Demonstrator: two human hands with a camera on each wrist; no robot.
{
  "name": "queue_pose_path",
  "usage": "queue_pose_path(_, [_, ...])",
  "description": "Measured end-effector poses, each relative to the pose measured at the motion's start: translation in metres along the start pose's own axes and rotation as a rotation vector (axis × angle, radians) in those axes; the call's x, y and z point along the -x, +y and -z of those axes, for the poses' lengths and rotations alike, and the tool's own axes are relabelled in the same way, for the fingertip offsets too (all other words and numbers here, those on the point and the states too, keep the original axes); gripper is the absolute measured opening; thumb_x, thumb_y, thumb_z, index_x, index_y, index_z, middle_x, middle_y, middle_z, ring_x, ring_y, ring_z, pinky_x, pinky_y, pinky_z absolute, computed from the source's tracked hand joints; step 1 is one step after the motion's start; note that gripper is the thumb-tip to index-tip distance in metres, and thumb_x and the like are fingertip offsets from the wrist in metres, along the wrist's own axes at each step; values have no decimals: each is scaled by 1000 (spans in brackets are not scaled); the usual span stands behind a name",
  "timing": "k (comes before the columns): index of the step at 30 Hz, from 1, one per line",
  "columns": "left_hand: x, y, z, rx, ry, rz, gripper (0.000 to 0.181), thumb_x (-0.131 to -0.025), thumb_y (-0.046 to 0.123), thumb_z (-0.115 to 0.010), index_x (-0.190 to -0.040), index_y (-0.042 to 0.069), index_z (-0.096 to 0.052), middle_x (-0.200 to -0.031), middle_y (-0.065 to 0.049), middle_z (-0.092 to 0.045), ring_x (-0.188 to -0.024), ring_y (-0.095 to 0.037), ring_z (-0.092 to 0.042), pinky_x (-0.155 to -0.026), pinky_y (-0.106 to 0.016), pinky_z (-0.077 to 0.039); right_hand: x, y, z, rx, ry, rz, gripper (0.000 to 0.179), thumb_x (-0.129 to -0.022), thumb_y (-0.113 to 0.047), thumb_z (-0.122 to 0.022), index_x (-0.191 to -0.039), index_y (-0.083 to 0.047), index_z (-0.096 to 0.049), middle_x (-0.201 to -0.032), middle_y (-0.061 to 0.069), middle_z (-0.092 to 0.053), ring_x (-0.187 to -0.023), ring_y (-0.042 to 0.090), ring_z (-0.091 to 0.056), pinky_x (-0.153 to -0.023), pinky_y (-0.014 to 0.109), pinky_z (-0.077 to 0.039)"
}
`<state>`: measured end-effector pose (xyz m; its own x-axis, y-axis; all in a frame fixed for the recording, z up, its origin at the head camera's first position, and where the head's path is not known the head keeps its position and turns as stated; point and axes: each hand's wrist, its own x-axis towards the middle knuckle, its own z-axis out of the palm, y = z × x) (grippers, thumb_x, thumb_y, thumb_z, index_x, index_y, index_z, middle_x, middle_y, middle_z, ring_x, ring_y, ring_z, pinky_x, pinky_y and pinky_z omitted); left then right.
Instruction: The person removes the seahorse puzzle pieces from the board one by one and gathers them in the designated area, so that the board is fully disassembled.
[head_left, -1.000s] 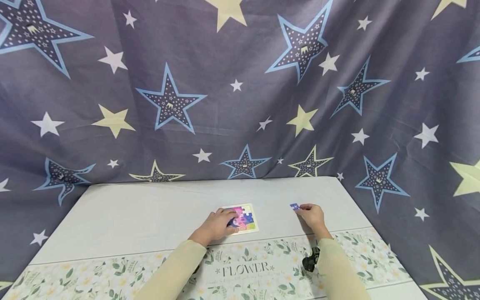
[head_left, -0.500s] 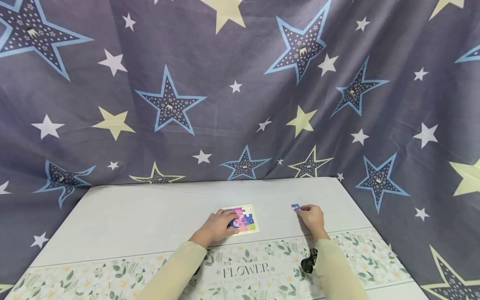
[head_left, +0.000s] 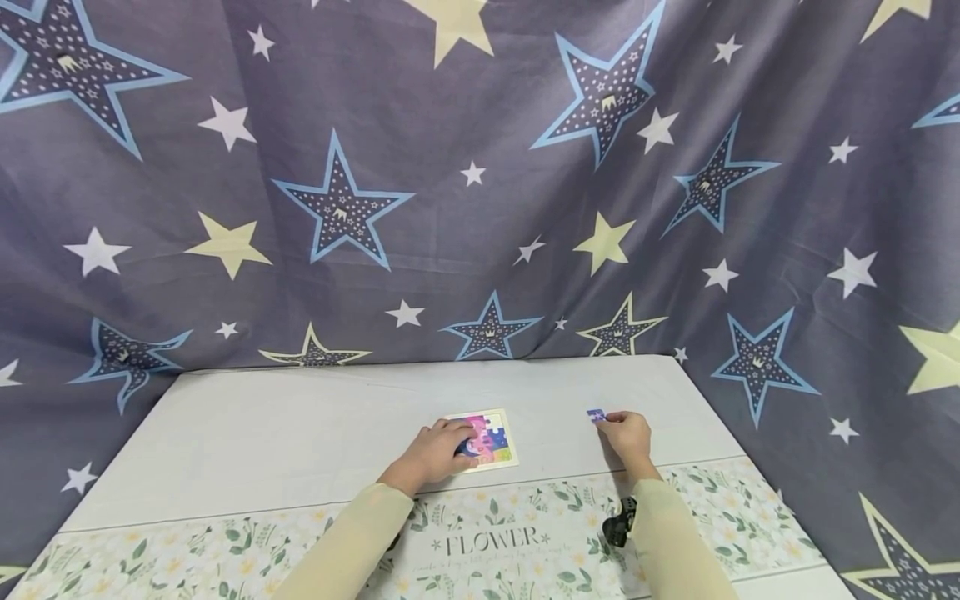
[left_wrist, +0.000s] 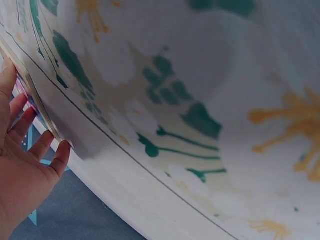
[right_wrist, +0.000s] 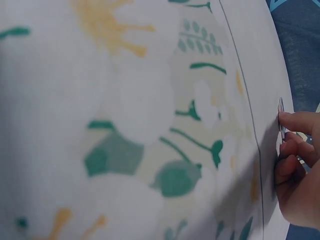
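A small jigsaw puzzle [head_left: 495,450] in a pale frame lies on the table, with a pink, blue and yellow-green picture. White shows at the upper right of its picture area. My left hand [head_left: 433,452] rests over the puzzle's left side, hiding that part; in the left wrist view its spread fingertips [left_wrist: 62,150] touch the board's edge. To the right, my right hand [head_left: 628,435] pinches a blue puzzle piece [head_left: 596,415] with a light pattern between thumb and fingers. The right wrist view shows this piece [right_wrist: 281,112] nearly edge-on.
The table [head_left: 300,433] has a white cover with a floral band [head_left: 491,542] and the word FLOWER along the near side. A dark starry curtain [head_left: 420,167] hangs behind and on the right. A black device [head_left: 619,523] sits at the right wrist.
My right hand has shifted slightly to the right with the puzzle piece. My left hand stays in place on the puzzle.
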<state>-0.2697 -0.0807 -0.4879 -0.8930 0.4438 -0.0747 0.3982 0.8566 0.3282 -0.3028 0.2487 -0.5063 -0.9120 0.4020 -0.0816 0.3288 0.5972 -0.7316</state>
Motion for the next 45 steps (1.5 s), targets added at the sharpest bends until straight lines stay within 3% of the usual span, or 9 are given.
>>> queue_pose_path(15, [0,-2,-4,0,2,-8,52,-89,44,-58,-133,17,-52,-141,-5,-46,-130,-29,-41,-104,-55,-36,5,2,3,10,-14,-2,31,-82,-16,-66,-104,6,-65,-106,24,-65,-95,36,-61,-81,45,-51])
queue_pose_path(25, [0,-4,-5,-4,45,-12,52,-89,47,-57,-132,17,-53,-139,-6,-49,-129,-29,-42,-101,-54,-38,-1,1,1,3,-6,-4,30,-82,-16,-67,-104,5,-66,-106,23,-65,-96,35,-62,-82,44,-51])
queue_pose_path(45, [-1,-2,-3,3,34,-24,52,-90,46,-58,-132,16,-52,-139,-7,-49,-129,-30,-42,-101,-54,-38,1,2,5,0,-12,12,31,-84,-16,-65,-105,6,-65,-108,25,-64,-100,39,-60,-84,46,-50])
